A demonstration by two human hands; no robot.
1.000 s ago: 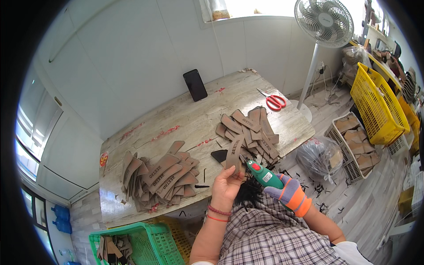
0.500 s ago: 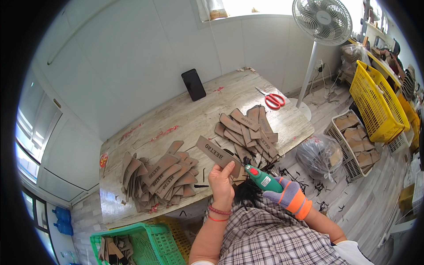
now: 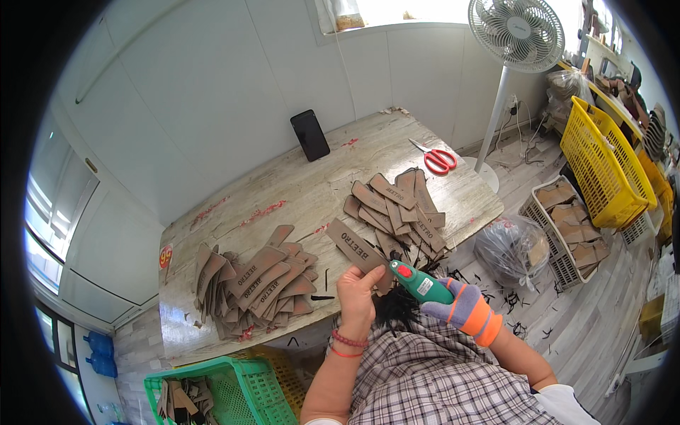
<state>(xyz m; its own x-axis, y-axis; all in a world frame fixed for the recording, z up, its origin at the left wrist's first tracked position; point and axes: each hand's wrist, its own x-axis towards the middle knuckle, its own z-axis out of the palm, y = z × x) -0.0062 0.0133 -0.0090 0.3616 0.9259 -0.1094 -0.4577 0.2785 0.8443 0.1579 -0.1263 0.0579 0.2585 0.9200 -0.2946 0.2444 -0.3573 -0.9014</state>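
**Trimming a leather tag at the table edge**

Left hand (image 3: pixel 356 294): fingers clamped on brown leather tag (image 3: pixel 358 248), held above the wooden table (image 3: pixel 319 191) edge. Gloved right hand (image 3: pixel 460 306): fingers wrapped round green electric trimmer (image 3: pixel 418 281), tip touching the tag.

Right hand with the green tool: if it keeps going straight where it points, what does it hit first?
Probably the brown leather strip held in the left hand; the right hand aims its green handheld tool at the strip's near end. Depth is unclear.

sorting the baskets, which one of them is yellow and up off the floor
The tall yellow basket at far right, by the fan. The green basket and the pale wire basket sit lower down.
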